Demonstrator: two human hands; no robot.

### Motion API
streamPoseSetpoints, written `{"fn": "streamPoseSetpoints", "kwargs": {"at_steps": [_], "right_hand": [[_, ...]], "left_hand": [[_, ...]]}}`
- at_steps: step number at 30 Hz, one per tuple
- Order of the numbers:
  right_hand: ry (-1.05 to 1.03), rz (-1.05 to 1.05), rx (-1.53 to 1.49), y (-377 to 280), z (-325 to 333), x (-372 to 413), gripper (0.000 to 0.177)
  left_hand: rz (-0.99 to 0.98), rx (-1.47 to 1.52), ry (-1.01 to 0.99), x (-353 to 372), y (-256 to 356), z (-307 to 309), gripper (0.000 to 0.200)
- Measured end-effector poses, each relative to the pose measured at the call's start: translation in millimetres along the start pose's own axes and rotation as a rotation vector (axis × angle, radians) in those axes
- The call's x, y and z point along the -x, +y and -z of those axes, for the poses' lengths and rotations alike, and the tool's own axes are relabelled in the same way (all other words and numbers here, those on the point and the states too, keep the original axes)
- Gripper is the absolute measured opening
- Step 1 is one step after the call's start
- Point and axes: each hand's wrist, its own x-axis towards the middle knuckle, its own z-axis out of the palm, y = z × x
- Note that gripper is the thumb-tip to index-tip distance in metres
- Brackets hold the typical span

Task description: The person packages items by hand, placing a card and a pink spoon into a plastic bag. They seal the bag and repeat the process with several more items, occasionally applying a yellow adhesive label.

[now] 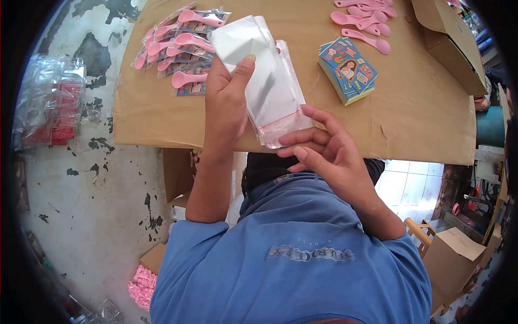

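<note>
My left hand (229, 100) is closed around a stack of clear plastic bags (270, 86), its thumb pressed on the top bag. A thin pink line crosses the bags near their lower end. At that end, my right hand (332, 146) has its fingers apart, the fingertips at the edge of the bags; whether they pinch a bag is not evident. Right of the bags sits a stack of blue printed cards (348, 70). To the left lies a pile of clear packets (189, 46), with pink spoons and blue cards visible in them.
Loose pink spoons (367, 21) lie at the back right of the brown-covered table (421, 124). A cardboard box (450, 43) stands at the right edge. More plastic bags (54, 97) lie at the far left. Another cardboard box (450, 264) is at lower right.
</note>
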Motion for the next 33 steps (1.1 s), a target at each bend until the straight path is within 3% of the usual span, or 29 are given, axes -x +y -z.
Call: {"fn": "streamPoseSetpoints", "kwargs": {"at_steps": [3,6,9,15,19,22,28,33], "right_hand": [[0.064,-0.032,0.05,-7,3,8,0.057],[0.092,-0.027,0.306,-23,9,13,0.047],[0.148,0.183,0.742,-18,13,2,0.037],[0.132,0.528,1.151,-1,13,-23,0.029],[0.14,0.459,1.158,-2,8,-23,0.026],[0.137,0.452,1.147,-1,10,-24,0.027],[0.137,0.479,1.153,1,11,-26,0.028],[0.135,0.507,1.126,-1,12,-24,0.034]], "left_hand": [[-0.041,-0.042,-0.012,1,-3,1,0.034],[-0.043,-0.059,-0.042,1,-5,4,0.033],[-0.046,-0.051,-0.058,0,-7,3,0.032],[-0.104,-0.135,-0.057,-4,-13,8,0.033],[-0.203,-0.334,-0.05,-8,-10,16,0.031],[-0.275,-0.362,0.08,-7,-8,12,0.027],[-0.139,-0.429,0.193,-4,-3,19,0.02],[-0.348,-0.461,0.248,-9,-10,22,0.023]]}}
